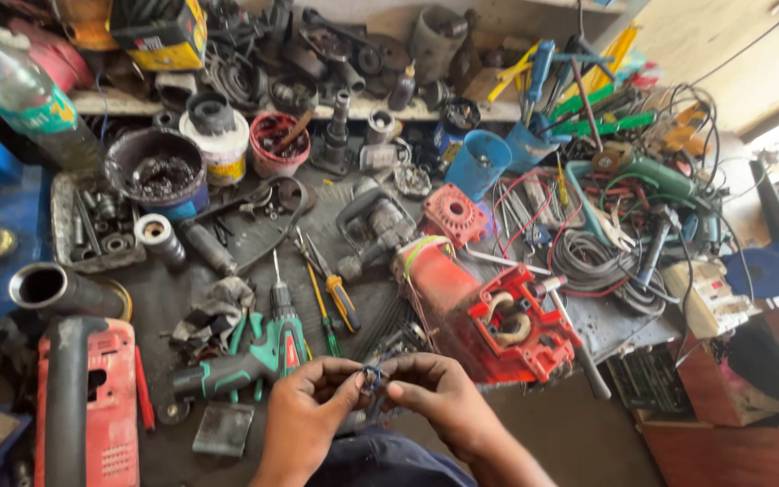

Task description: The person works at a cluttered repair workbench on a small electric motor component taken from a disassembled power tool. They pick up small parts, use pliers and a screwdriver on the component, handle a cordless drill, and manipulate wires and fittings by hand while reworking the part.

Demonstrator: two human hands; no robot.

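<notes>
- Low in the head view, bottom centre, the left hand (310, 403) and right hand (432, 394) pinch 1 small blue wire piece (372, 376) between their fingertips.
- Just above right lies the opened red power tool (489, 316); just above left, the green drill (254, 356).
- Clutter fills the workbench (164, 298) to its edges; bare surface shows only along the lower right edge.
</notes>
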